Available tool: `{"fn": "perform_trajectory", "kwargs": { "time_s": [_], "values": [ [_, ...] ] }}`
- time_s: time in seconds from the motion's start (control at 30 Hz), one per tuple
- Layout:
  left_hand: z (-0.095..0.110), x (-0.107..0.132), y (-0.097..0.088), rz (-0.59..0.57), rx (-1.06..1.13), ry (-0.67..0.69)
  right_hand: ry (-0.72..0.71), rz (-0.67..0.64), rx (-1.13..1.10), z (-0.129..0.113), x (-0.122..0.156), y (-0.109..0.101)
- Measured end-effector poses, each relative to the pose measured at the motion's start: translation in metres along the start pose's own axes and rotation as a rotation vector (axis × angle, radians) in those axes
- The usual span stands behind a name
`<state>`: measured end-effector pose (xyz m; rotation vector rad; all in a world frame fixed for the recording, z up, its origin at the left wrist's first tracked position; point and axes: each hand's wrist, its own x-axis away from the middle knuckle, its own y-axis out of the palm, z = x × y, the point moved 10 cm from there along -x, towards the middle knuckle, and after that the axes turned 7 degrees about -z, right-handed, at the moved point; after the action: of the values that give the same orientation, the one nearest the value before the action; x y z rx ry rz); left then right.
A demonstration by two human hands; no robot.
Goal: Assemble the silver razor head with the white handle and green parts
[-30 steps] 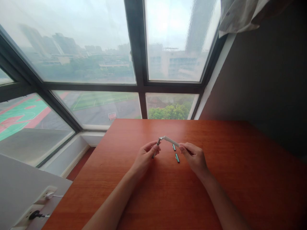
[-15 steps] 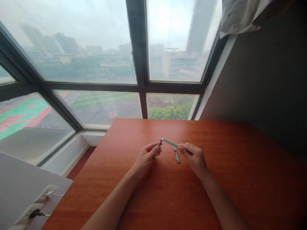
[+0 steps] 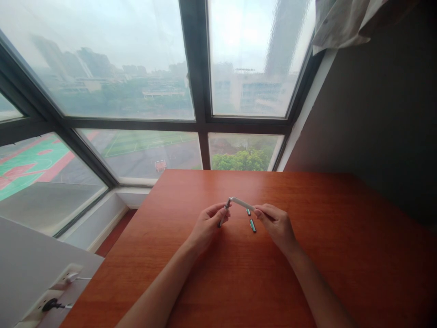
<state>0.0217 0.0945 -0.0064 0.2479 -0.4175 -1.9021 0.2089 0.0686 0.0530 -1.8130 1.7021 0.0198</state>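
My left hand point(image 3: 208, 226), closed, pinches a slim dark pen-like piece point(image 3: 221, 223) that stands at a slant, its silvery end up. In my right hand point(image 3: 277, 223), thumb and fingers are closed on the near end of a slim white stick point(image 3: 243, 203). The stick slopes up to the left, and its far end meets the top of the dark piece, or nearly so; I cannot tell if they touch. A short dark-green piece like a pen cap point(image 3: 252, 226) lies between my hands. Behind it lies another small green piece point(image 3: 248, 212), partly hidden by the stick and right hand.
Both hands are over a reddish-brown wooden table point(image 3: 225, 282). Windows with dark frames point(image 3: 201, 122) rise beyond its far edge. A wall point(image 3: 368, 118) stands to the right, and plugs sit in sockets point(image 3: 51, 304) at lower left. A pale cloth point(image 3: 341, 27) hangs at upper right.
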Motion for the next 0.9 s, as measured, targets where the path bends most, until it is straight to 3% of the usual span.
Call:
{"fn": "perform_trajectory", "kwargs": {
  "time_s": [0.9],
  "values": [
    [0.004, 0.000, 0.001, -0.012, 0.025, 0.008, 0.030, 0.053, 0.031, 0.004, 0.001, -0.007]
  ]
}}
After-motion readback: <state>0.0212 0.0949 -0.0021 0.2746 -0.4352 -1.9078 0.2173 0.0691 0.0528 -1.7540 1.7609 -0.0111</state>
